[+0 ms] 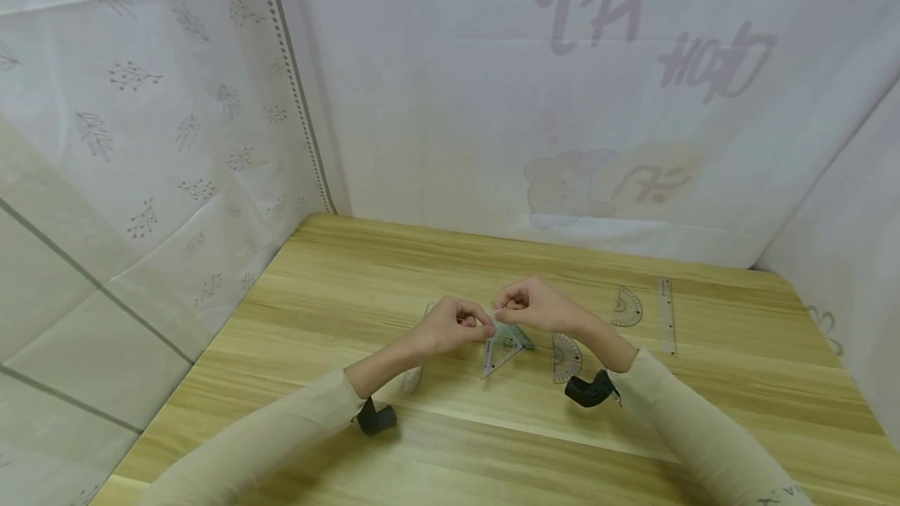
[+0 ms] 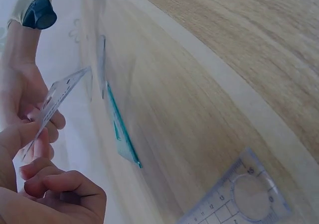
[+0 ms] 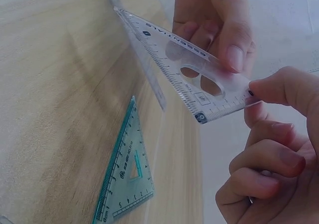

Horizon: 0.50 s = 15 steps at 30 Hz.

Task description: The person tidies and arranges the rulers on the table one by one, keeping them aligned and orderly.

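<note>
Both hands hold one clear set square [image 3: 164, 59] marked "ESSENTIALS", tilted above the wooden table. My left hand [image 1: 453, 325] pinches it near one end, its thumb lying on the printed face in the right wrist view. At a corner, my right hand [image 1: 537, 304] pinches it between thumb and fingertip, the other fingers curled in. Beneath lies a green set square [image 3: 130, 174] on the tabletop. A clear ruler [image 2: 249, 194] with a round cut-out or circle lies under my left wrist, partly hidden by it in the head view.
On the wooden table [image 1: 337, 264], one clear protractor [image 1: 566, 358] lies beside my right forearm and another protractor [image 1: 627, 307] farther right. Beyond it is a straight clear ruler [image 1: 666, 317]. Printed white curtains [image 1: 436, 100] hang behind the table. Each wrist carries a black camera mount [image 1: 589, 389].
</note>
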### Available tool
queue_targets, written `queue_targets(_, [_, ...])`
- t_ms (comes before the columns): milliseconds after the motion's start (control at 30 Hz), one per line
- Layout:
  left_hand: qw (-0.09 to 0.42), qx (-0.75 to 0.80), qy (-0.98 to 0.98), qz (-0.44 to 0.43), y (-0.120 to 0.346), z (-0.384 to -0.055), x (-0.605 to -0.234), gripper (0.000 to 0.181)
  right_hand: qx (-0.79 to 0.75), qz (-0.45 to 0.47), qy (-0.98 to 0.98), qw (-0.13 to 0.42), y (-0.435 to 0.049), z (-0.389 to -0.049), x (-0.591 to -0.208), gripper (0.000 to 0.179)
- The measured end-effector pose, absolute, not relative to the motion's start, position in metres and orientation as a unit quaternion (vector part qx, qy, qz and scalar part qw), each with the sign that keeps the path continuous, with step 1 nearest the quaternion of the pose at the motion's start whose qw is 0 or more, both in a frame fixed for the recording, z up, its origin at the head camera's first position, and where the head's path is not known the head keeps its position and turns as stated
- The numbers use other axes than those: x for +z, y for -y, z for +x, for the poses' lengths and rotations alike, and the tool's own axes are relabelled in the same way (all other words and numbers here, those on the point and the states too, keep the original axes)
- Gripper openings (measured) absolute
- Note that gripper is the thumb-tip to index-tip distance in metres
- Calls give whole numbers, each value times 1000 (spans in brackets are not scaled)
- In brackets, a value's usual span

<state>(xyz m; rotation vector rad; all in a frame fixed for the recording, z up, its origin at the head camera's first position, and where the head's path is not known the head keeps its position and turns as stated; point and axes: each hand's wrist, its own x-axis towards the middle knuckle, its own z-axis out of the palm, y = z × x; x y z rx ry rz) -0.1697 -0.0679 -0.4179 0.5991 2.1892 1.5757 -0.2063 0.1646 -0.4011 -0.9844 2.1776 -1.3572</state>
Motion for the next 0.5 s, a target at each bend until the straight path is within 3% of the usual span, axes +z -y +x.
queue_targets(233, [176,569,-778,201,67,-171,-417,15,-491,-331,-781,197,-166,-204,-401,11])
queue_targets(500, [158,597,-770,164,69,-174,-412,17,-505,-320,-781,184,-187,-199,-420,19])
